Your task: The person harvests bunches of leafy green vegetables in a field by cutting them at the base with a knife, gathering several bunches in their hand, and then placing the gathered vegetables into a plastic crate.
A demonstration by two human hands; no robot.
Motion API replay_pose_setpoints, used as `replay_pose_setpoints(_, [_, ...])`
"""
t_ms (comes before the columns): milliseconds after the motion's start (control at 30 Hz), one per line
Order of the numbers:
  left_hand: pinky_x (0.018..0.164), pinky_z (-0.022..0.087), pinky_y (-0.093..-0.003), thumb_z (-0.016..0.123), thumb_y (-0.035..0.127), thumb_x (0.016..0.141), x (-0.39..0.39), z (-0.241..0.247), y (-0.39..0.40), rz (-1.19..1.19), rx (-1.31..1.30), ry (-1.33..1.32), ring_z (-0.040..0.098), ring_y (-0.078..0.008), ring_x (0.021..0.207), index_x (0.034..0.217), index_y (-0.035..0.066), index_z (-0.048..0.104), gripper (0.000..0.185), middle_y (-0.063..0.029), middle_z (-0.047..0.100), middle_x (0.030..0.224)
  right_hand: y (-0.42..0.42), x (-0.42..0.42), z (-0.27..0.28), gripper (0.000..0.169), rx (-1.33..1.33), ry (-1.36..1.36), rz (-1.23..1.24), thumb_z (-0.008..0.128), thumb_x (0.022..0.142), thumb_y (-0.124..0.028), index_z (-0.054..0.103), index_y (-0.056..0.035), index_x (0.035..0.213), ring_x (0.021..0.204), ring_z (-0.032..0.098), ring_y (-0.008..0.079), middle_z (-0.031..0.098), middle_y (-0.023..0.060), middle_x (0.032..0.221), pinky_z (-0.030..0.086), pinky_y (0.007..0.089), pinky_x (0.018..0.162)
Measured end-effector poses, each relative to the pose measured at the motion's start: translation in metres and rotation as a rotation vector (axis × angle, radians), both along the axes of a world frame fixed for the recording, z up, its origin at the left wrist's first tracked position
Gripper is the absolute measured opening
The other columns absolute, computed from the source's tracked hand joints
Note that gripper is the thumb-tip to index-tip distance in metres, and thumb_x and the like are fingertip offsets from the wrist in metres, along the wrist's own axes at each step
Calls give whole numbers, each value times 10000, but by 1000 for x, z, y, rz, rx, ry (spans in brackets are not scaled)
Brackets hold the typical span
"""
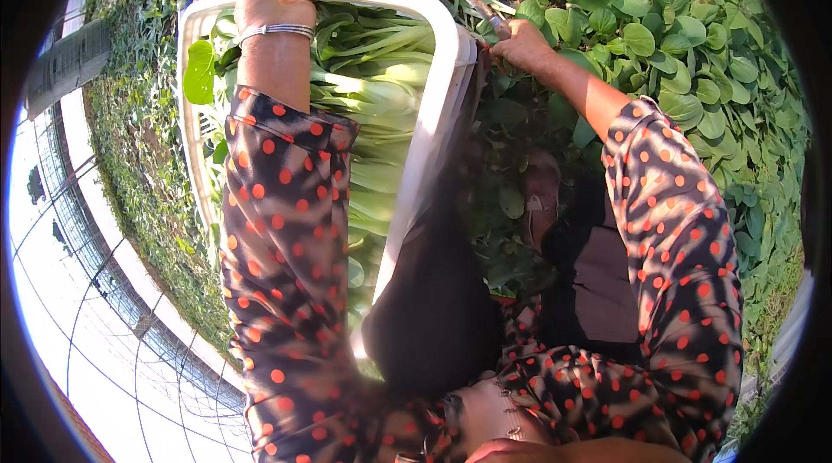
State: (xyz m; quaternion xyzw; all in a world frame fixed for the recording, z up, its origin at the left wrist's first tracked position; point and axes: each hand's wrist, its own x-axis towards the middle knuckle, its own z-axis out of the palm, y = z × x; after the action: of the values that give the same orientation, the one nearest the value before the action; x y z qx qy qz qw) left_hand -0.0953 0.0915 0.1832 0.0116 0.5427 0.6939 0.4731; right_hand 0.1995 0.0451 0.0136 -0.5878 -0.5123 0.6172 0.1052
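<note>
A white plastic crate [426, 118] stands before me on the left, packed with pale-stemmed bok choy [383, 89] laid on its side. My left hand [276, 2] grips the crate's far rim, its fingers over the edge and a thin bracelet at the wrist. Just beyond the crate's far right corner, my right hand [525, 46] is closed around the handle of a knife [478, 3] with a curved blade. The blade points up and left, over the leafy plants. My left forearm hides part of the bok choy.
Bok choy plants [650, 41] grow densely on the right and ahead. My dark-clad knee [435, 307] is against the crate's near right side, and a shoe [541, 200] rests among shaded leaves. Beyond a weedy strip [140, 170] on the left curves a wire mesh [136, 307].
</note>
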Motion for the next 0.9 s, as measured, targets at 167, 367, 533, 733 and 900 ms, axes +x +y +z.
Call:
replay_pose_setpoints(167, [1118, 173, -555, 631, 142, 871, 31, 83, -44, -257, -85, 110, 143, -408, 1385, 1485, 110, 59, 839, -220, 77, 1488, -11, 24, 66, 279, 256, -193, 141, 698, 721, -221, 653, -52, 939, 793, 631, 193, 652, 73, 819, 481, 336, 728])
replay_pose_setpoints(367, [1022, 363, -320, 531, 172, 947, 61, 160, -176, -554, 248, 939, 497, -195, 1219, 1348, 25, 455, 434, -115, 488, 1356, -81, 94, 113, 478, -152, 217, -90, 632, 850, -255, 510, 17, 1224, 987, 626, 218, 621, 76, 1094, 482, 380, 820])
replay_pose_setpoints(533, [800, 490, -325, 587, -45, 767, 30, 100, -309, -1042, -40, 1780, 610, -249, 904, 1190, 80, 588, 441, -134, 556, 1081, -175, 124, 119, 230, -219, 339, -300, 619, 886, -156, 567, 1, 1046, 809, 626, 154, 633, 131, 1000, 509, 269, 658])
replay_pose_setpoints(733, [724, 512, -384, 541, 9, 716, 17, 36, -310, -1293, -31, 2052, 554, -303, 914, 1445, 71, 280, 777, -150, 470, 1077, -289, 194, 91, 208, 1, 356, -523, 583, 911, -195, 591, 5, 967, 714, 574, 104, 626, 34, 855, 484, 259, 628])
replay_pose_setpoints(900, [635, 496, -431, 665, 178, 761, 16, 3, -309, -1220, -131, 1897, 578, -368, 819, 1468, 124, 252, 821, -193, 484, 1044, -410, 230, 81, 131, -120, 167, -841, 641, 881, -180, 638, -59, 830, 657, 517, 45, 583, -52, 745, 447, 238, 568])
